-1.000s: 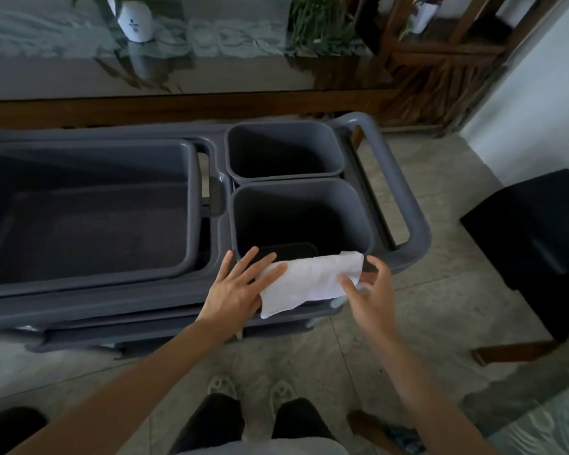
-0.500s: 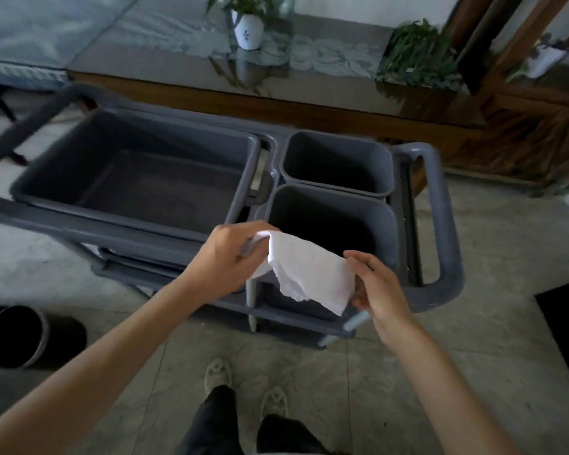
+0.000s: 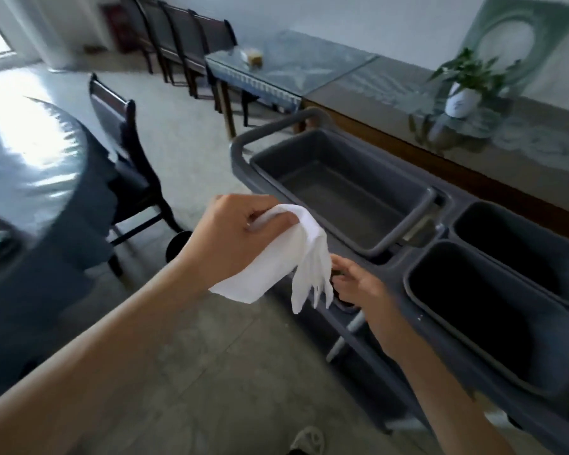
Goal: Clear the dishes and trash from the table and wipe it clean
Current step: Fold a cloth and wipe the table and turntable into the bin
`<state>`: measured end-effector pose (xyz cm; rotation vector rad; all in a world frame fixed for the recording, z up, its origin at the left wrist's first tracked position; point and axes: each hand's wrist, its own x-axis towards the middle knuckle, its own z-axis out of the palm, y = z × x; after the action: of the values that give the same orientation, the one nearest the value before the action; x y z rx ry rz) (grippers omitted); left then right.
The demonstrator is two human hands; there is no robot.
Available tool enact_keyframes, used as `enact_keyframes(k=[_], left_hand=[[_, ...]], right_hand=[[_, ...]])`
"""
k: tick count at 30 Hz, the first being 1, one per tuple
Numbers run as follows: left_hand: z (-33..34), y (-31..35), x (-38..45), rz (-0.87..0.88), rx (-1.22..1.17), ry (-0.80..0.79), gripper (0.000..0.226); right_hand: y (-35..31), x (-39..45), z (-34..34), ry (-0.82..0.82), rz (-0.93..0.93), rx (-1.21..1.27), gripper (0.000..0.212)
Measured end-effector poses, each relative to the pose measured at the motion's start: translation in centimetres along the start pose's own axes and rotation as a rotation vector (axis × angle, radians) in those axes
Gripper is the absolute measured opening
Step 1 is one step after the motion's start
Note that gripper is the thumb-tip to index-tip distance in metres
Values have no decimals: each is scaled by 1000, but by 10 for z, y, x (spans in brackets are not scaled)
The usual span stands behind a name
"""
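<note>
Left hand (image 3: pixel 234 238) grip clenches white cloth (image 3: pixel 289 257) | hangs lengthwise down (crumpled) | right hand (image 3: pixel 358 284) loosely curled, empty

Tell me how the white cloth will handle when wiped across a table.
Probably floppy: the cloth droops in loose folds below the left hand gripping it. Likely light, since one bunched corner holds it up. It may crumple rather than stay flat, so pressing with a flat palm should help.

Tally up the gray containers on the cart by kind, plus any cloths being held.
Long shallow tub: 1
Deep square bins: 2
White cloth, gripped by the left hand: 1
Total: 4
</note>
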<state>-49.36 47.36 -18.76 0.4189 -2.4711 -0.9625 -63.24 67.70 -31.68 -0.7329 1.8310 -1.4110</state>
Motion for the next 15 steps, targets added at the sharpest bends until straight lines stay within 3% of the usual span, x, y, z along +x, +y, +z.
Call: enact_keyframes(k=[2,4,6,8,11,15], left_hand=[[-33,-9,-20,-34,72,41,34],[-66,-20,-47,-82,115,70,24],[-97,-31,-81,-118,140,112,18],[-129,-42,-121,-155,173,141,18],[-177,-62,-188,-229,174,192,19],[-232,-86,-291,-354,137,243,19]], right_hand=[[-13,10,36,-78,-46,-51,51],[-40,1,84,-136,-172,-160,68],[-65,-11,133,-171,-311,-232,72],[-85,-21,183,-144,-408,-258,60],[-98,-32,251,-65,-522,-286,7],[-111,-53,332,-166,-608,-274,36]])
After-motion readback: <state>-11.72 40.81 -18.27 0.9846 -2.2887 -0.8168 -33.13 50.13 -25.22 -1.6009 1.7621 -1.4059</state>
